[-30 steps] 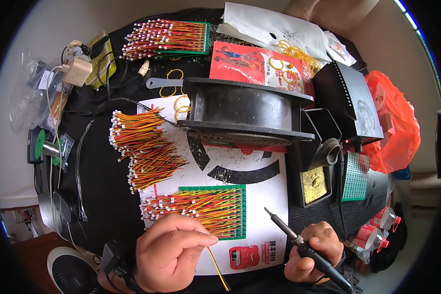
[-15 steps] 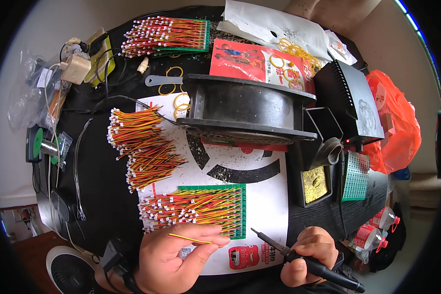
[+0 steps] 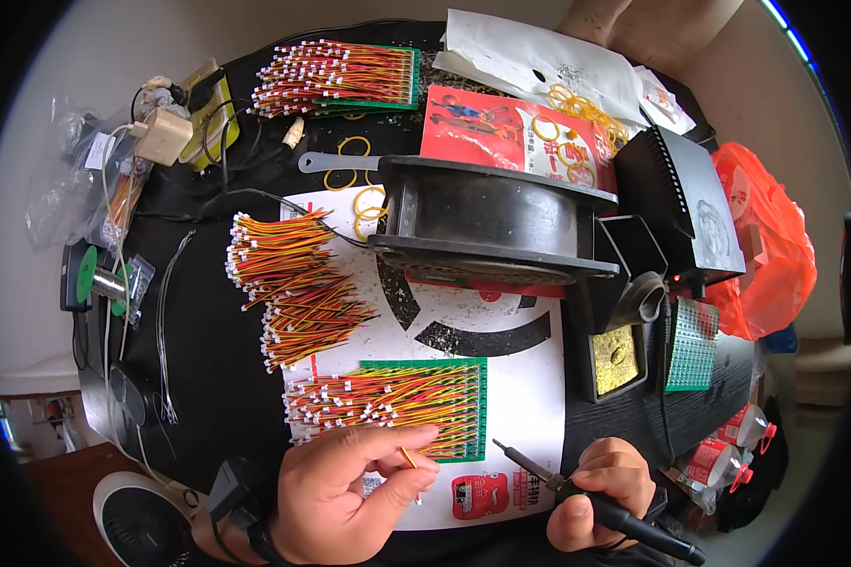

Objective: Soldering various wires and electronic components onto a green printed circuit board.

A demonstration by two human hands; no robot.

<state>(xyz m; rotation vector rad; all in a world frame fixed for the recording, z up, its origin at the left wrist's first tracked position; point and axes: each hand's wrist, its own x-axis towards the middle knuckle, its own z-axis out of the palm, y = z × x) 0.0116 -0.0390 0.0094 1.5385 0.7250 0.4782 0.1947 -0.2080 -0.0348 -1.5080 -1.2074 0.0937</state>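
Observation:
My left hand (image 3: 345,496) pinches a short yellow-and-dark wire lead (image 3: 408,457) between thumb and fingers. A small white tip shows below the fingertips. Just beyond that hand lies a green circuit board (image 3: 483,416), its right edge bare and the rest covered by rows of red, yellow and black wires (image 3: 397,402) with white connectors. In my right hand (image 3: 607,482) is a soldering iron (image 3: 638,529), gripped by its black handle. Its metal tip points up and left, right of the board's near corner and apart from it.
Loose wire leads (image 3: 284,255) are heaped left of centre. A black fan-like frame (image 3: 501,208) stands behind the paper sheet (image 3: 529,397). On the right are an iron holder with yellow sponge (image 3: 616,361), a black soldering station (image 3: 695,208) and bare green boards (image 3: 692,345). Another wired board (image 3: 414,80) lies at the back.
The wire lead in my left hand has turned from nearly level to steep, and the fingers have curled closer. The whole view has shifted slightly. My right hand holds the iron much as before.

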